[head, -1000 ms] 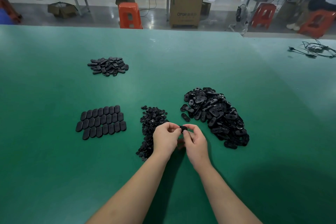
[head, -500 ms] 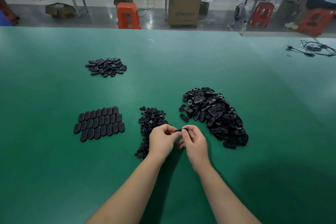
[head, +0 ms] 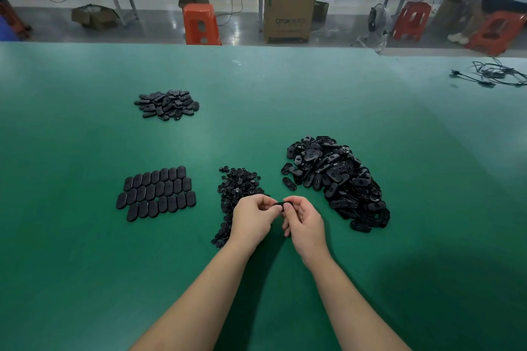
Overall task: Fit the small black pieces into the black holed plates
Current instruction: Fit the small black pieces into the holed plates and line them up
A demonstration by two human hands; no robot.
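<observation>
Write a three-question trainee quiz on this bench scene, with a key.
1. True or false: the plate between the left hand and right hand rests on the table.
2. Which heap lies right of the hands: A) small pieces, B) holed plates, C) neat rows?
3. Fill in: the far pile lies to the ____ of the hands.

Key: 1 false, it is held above the table; 2 B; 3 left.
</observation>
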